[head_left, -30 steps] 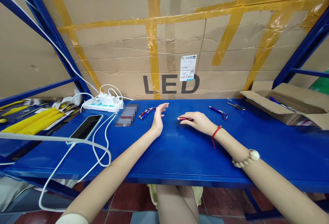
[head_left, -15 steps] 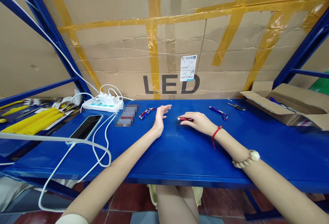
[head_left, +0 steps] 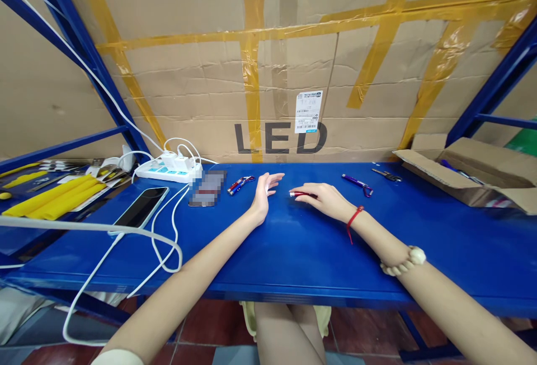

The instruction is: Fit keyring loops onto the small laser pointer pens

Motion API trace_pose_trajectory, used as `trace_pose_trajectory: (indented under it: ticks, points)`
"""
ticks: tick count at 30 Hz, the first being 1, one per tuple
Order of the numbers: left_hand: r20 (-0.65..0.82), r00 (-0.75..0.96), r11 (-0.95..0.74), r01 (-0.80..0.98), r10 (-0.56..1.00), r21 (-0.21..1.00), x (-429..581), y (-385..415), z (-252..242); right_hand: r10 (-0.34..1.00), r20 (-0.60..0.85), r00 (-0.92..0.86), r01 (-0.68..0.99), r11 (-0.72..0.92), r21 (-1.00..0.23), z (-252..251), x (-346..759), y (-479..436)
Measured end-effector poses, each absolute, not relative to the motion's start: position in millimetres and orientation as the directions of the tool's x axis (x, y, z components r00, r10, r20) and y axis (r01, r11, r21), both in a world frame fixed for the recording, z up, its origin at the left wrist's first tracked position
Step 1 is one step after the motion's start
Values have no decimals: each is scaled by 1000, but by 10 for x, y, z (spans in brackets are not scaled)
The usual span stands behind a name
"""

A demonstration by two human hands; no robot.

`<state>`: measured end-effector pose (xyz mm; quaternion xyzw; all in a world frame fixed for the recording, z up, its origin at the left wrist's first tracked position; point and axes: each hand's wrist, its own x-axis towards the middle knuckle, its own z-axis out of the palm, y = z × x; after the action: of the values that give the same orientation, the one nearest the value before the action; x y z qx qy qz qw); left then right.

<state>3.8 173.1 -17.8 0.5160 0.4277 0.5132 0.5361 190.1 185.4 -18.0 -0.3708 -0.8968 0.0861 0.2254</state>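
Note:
My right hand [head_left: 326, 199] is closed around a red mini flashlight [head_left: 302, 194], a slim metal tube whose silver end points left. Most of its far end is hidden by my fingers. Across from it, my left hand [head_left: 265, 196] holds nothing; its fingers are stretched out and its palm faces right. Left of that hand lie a red and a blue small metal tube with a clip [head_left: 240, 185], close together. A purple metal tube with a clip [head_left: 356, 184] rests beyond my right hand, and keys [head_left: 388, 175] lie farther right.
On the left are a phone [head_left: 140, 208] on a white cable, a blurred-out flat item [head_left: 206, 189], a power strip [head_left: 168, 169] with chargers, and yellow packaged goods [head_left: 54, 197]. An open cardboard box [head_left: 461, 178] stands at right. A tall LED carton [head_left: 201, 91] backs the blue table [head_left: 293, 259].
The view has shifted very slightly. Both hands keep nearly the same place and pose, with the red mini flashlight still in my right hand.

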Motion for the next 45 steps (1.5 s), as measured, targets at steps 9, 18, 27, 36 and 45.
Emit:
trace_pose_trajectory:
  ticks: [9,18,27,36,45]
  points:
    - [66,96,-57,-92,993,994,45,1724,-171,696,334,-636,628,718,-300,-192,1912,1859]
    - [62,95,-55,-77,993,995,44,1736,-175,709,352,-612,638,705,-310,-181,1893,1859]
    - [64,85,-57,-75,994,996,45,1725,-168,712,358,-604,642,701,-311,-180,1890,1855]
    - [54,81,-47,-87,995,995,45,1752,-184,699,368,-613,642,713,-282,-193,1901,1871]
    - [58,86,-51,-73,995,996,41,1767,-200,699,347,-625,639,713,-288,-201,1894,1864]
